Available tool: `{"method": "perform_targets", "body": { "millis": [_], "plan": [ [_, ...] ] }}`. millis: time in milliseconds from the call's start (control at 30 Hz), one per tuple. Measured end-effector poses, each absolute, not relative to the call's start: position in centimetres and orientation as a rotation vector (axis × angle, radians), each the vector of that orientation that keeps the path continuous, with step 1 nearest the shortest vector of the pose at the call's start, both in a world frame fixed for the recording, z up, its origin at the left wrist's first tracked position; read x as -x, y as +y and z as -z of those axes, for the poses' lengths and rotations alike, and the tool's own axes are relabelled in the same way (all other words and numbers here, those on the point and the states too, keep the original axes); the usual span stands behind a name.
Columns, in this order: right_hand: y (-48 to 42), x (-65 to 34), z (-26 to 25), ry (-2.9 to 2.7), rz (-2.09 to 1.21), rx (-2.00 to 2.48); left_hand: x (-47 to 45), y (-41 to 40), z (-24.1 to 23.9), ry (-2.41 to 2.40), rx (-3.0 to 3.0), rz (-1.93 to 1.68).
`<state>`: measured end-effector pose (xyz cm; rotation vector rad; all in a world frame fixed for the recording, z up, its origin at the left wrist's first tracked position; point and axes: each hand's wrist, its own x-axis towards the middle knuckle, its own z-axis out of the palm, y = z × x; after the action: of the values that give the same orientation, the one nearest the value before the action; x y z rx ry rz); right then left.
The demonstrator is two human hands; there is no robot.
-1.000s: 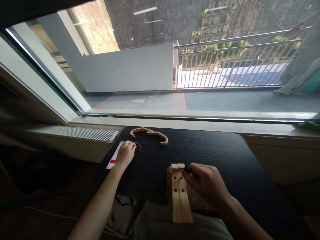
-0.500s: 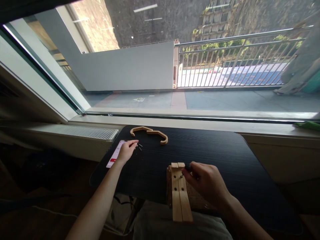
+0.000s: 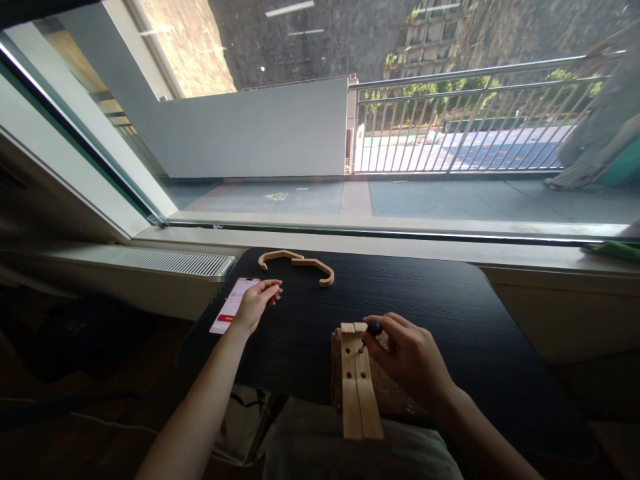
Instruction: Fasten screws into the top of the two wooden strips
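My right hand (image 3: 413,353) grips a stubby screwdriver (image 3: 374,327) by its round black handle. Its tip is at a screw (image 3: 361,350) standing in an upper hole of two pale wooden pieces (image 3: 363,407), which lie side by side and show several dark holes. Under them is a brown block (image 3: 393,393) at the table's near edge. My left hand (image 3: 255,305) is above the table beside the phone, fingertips pinched on a small screw (image 3: 278,291); the fingers partly hide it, and I cannot tell whether there is more than one.
Two curved wooden hooks (image 3: 320,267) lie at the back of the black table (image 3: 425,287). A phone (image 3: 231,313) with a lit screen lies at the left edge. Beyond are a radiator (image 3: 175,257), the windowsill (image 3: 400,248) and a green cloth (image 3: 615,251) on the right.
My left fingers have closed on a small screw and moved slightly right; the screws seen on the table beside them no longer show there. The screwdriver's handle has tilted into clearer view.
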<state>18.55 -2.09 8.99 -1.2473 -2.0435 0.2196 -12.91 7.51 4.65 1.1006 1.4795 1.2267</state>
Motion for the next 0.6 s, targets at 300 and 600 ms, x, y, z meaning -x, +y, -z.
{"method": "perform_targets", "body": {
  "millis": [300,600],
  "plan": [
    [-2.0,-18.5,-9.1,-2.008,-0.327,1.284,9.6,4.7,-4.5,1.380,-1.039,-1.274],
    [-2.1,-18.4,-9.1,-1.900,-0.454,1.321,6.3,1.9,-3.2,1.273,-0.884,-1.367]
  ]
}}
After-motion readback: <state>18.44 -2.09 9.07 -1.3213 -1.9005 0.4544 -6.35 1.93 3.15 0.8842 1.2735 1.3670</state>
